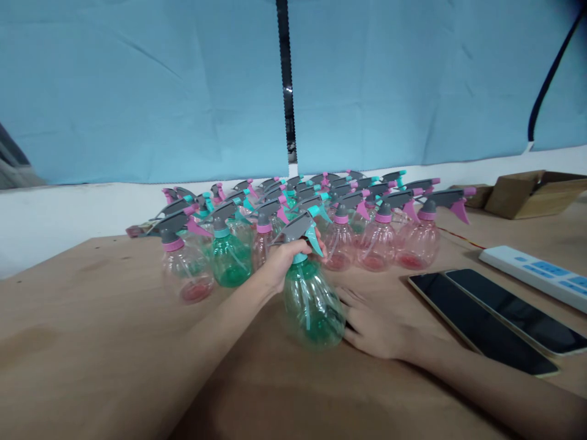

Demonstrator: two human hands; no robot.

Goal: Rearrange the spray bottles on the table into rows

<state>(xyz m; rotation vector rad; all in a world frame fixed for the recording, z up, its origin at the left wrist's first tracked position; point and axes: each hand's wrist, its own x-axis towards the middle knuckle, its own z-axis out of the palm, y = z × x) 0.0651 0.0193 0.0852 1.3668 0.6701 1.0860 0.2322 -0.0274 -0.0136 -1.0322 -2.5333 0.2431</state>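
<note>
Our left hand [282,264] grips the green bottle [312,302] by its neck; right hand [378,330], four o'clock, grip unclear. Swinging could topple the pink bottle [339,247], one o'clock.

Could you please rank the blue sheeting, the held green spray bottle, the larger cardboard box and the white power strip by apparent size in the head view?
1. Blue sheeting
2. Held green spray bottle, helped by its nearness
3. Larger cardboard box and white power strip: too alike to rank

Your head-worn view from six o'clock, close above the table [92,318], forward and down, blue sheet [389,85] at twelve.
</note>
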